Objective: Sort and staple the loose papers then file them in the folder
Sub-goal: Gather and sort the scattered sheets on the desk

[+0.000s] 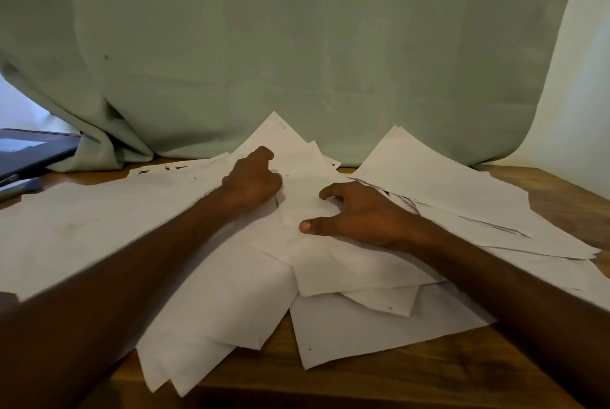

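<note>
Dim, soft indoor light, brighter at far right & left edges, wide-angle bowing, slight blur on forearms

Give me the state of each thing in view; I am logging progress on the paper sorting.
loose papers: scattered, overlapping, unsorted on the table.
left hand: fingers curled, gripping a sheet in the pile.
right hand: fingers spread, pressing on the papers.
dark folder: lying at the far left, partly out of view.
green cloth: hanging behind the table.
wooden table: mostly covered by papers.

A home desk corner: wooden table point(429, 372) strewn with papers point(379, 329), green curtain point(297, 45) behind.
</note>
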The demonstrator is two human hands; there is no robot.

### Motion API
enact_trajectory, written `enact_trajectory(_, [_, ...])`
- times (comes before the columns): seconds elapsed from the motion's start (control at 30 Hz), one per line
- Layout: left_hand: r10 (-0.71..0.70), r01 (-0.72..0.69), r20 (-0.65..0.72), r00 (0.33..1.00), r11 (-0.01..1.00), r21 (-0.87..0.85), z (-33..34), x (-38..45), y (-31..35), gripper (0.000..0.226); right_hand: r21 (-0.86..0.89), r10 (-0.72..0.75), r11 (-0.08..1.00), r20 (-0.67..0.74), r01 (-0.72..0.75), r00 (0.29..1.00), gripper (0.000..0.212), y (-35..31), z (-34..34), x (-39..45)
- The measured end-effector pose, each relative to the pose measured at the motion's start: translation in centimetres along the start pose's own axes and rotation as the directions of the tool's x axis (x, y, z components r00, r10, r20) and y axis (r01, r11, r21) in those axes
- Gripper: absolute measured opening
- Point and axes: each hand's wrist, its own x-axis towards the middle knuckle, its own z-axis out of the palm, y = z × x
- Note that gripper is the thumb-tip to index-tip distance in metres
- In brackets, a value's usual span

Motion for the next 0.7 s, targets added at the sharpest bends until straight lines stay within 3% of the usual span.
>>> enact_trajectory(0.07, [-0.019, 0.020, 0.012, 1.000, 0.998, -0.062, -0.2, 0.1, 0.2, 0.046, 0.006, -0.006, 1.000, -0.008, 0.007, 1.000, 0.087, 0.0, -0.2, 0.0])
enact_trajectory(0.23, [-0.028, 0.023, -0.019, 0.999, 0.979, -0.200, -0.5, 0.0, 0.3, 0.043, 0.028, 0.031, 0.999, 0.094, -0.034, 0.995, 0.107, -0.1, 0.9, 0.1])
enact_trajectory(0.4, [-0.028, 0.001, -0.102, 0.994, 0.967, -0.255, -0.6, -0.5, 1.0, 0.036, 0.184, -0.051, 0.981, -0.088, 0.066, 0.995, 0.056, 0.0, -0.1, 0.3])
enact_trajectory(0.5, [-0.035, -0.046, -0.209, 0.977, 0.928, -0.370, -1.3, -0.5, 1.5, 0.049, 0.296, -0.067, 0.947, -0.192, 0.122, 0.979, 0.033, 0.5, -1.5, 0.2])
enact_trajectory(0.6, [-0.046, -0.092, -0.240, 0.970, 0.841, -0.534, -2.2, -0.3, 1.9, 0.052, 0.645, -0.065, 0.743, -0.195, 0.179, 0.979, 0.021, 0.6, -3.4, -0.3])
enact_trajectory(0.7, [-0.080, -0.025, -0.137, 0.987, 0.775, -0.632, -2.5, -0.3, 2.5, 0.050, 0.791, -0.142, 0.566, -0.184, 0.232, 0.973, 0.019, 0.6, -5.7, -1.1])
